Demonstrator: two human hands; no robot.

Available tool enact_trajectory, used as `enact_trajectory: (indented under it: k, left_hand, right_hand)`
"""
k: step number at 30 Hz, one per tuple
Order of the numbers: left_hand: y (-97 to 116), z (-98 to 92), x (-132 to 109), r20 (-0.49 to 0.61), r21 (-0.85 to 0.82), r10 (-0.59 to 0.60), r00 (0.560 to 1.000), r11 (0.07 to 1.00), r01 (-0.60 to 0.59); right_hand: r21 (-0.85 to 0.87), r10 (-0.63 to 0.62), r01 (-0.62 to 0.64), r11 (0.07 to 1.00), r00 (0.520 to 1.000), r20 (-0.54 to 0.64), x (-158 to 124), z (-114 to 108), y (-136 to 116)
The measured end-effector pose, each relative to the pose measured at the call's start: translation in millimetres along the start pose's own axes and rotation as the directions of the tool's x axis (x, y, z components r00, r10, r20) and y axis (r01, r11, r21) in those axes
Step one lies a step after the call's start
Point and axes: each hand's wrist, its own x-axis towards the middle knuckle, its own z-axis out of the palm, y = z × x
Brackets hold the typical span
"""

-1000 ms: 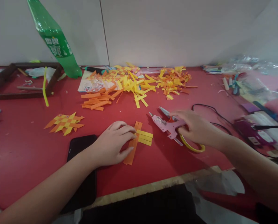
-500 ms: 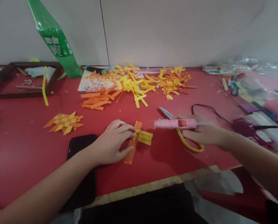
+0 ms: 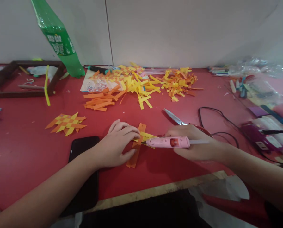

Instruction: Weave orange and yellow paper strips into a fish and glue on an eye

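Note:
My right hand [image 3: 191, 142] is closed around a pink hot glue gun [image 3: 166, 142], with a clear glue stick poking out of its back. The gun's nozzle is at the crossing of orange paper strips [image 3: 134, 158] and yellow paper strips [image 3: 147, 136]; whether it touches them I cannot tell. With fingers and thumb apart, my left hand [image 3: 119, 144] rests on the left side of these strips, pressing them to the table. Just beyond my right hand lie scissors [image 3: 175, 117], their handles partly covered. A woven orange and yellow paper fish [image 3: 66, 123] lies to the left.
A black phone [image 3: 84, 183] lies under my left forearm. Loose paper strips [image 3: 136, 85] are heaped at the back. A green bottle [image 3: 63, 47] stands beside a dark wooden frame [image 3: 15, 94]. A black cord [image 3: 217, 109] and plastic-wrapped items [image 3: 269, 85] lie on the right.
My right hand has brought the glue gun left and down, from above the scissors to the strips. My left hand stays on the strips.

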Motion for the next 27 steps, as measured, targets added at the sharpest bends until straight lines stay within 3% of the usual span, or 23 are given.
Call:
enact_trajectory:
  k: [12,27]
  left_hand:
    - [-0.2,0.5,-1.2,-0.003,-0.002,-0.008,1.0,1.0,0.008]
    - [-1.3,2.0,0.9,-0.01,0.0,-0.004,1.0,1.0,0.004]
  right_hand:
    - [-0.042,0.044,-0.04,0.998,0.992,0.117,7.1,6.9,1.7]
    - [-0.072,0.085,-0.081,0.994,0.995,0.058,11.2,5.6,-2.3]
